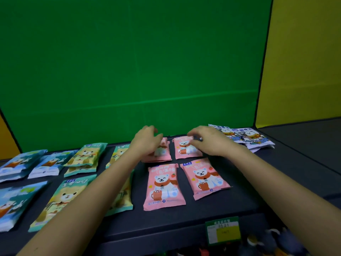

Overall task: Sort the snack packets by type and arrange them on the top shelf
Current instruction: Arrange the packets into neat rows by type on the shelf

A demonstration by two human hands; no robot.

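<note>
I see both hands out over the dark top shelf (203, 209), working the pink group. Left hand (147, 141) sits on the back-left pink packet (162, 154), fingers curled down over it; can't tell if it's actually gripping. Right hand (208, 141) is over the back-right pink packet (184, 148), fingertips pinched at its top edge, whether clamped or just touching I can't tell. Two more pink packets lie flat in front: front-left (164, 185), front-right (204, 178), side by side, apart from each other.

Left forearm (83, 200) crosses the teal-and-yellow bear packets (62, 200), hiding part of one. Blue packets (16, 163) at far left. White-and-blue packets (247, 137) at back right, partly behind the right hand. Green backdrop (129, 61) behind, price tag (223, 230) on the shelf's front edge.
</note>
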